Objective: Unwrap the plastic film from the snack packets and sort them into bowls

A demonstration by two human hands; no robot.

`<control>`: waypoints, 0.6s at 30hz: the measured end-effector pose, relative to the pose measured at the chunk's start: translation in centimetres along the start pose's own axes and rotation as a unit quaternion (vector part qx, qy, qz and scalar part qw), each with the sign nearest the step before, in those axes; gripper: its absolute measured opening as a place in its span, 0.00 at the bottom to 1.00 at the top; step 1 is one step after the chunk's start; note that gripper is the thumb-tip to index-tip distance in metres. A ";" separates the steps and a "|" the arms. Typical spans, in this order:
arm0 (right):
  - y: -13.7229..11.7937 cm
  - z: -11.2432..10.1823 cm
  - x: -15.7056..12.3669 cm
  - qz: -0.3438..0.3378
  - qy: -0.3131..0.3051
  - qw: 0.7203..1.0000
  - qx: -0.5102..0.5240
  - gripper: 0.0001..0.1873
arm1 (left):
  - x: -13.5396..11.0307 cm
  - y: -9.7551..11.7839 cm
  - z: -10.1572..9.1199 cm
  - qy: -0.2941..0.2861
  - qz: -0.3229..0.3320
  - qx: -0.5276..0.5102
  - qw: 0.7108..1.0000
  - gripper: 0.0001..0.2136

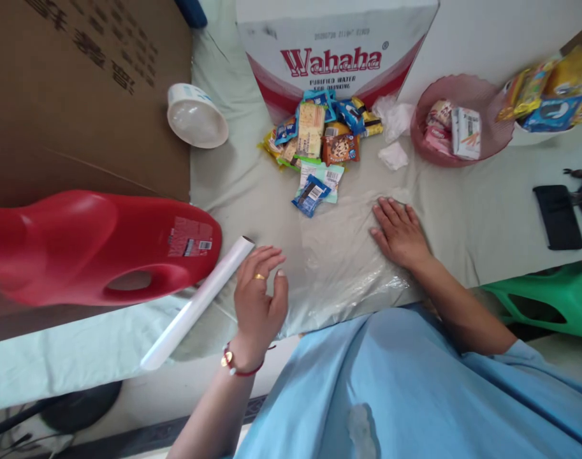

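My right hand [402, 234] lies flat, fingers stretched out, on a sheet of clear plastic film [338, 271] spread over the cloth. Above the film's left part is my left hand [262, 290], its fingers loosely bent, the thumb apart and nothing in its grasp. Just left of that hand, a long white roll [199, 303] lies slantwise, its near end jutting past the table edge. Beyond both hands is a pile of wrapped snacks [336, 137], with a small dark blue packet [311, 196] at its near side.
A red jug [94, 248] lies at left beside a brown carton [104, 127] and a white paper bowl [197, 118]. Behind the snacks stands a Wahaha box [333, 38]. At right are a pink bowl [494, 137] with packets, crumpled tissues [393, 156] and a black phone [558, 217].
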State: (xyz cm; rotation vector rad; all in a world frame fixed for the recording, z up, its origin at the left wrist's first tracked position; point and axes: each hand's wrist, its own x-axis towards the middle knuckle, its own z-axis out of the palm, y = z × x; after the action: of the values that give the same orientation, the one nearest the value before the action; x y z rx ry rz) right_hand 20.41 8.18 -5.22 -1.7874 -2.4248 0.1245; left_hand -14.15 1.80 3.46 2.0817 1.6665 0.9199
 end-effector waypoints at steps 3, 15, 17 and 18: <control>0.0 -0.1 0.0 0.000 0.002 1.000 -0.003 0.34 | 2.6 3.0 3.5 -0.079 0.052 0.001 0.996 0.16; 6.2 -1.8 -2.9 0.037 0.056 0.995 0.079 0.28 | 1.4 -0.1 9.7 -0.204 0.004 0.168 0.964 0.29; 6.8 -2.3 -1.3 0.063 0.088 0.987 0.117 0.26 | 1.3 0.5 9.8 -0.203 -0.002 0.167 0.965 0.30; 6.8 -2.5 -0.1 0.078 0.106 0.981 0.140 0.24 | 1.3 0.7 9.9 -0.203 -0.005 0.169 0.964 0.30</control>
State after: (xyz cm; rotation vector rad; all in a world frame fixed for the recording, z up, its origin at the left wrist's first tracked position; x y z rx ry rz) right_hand 27.22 10.12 -3.71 -1.7603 -2.0087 0.2621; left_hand -6.98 4.29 -3.04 2.2749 1.6879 0.1807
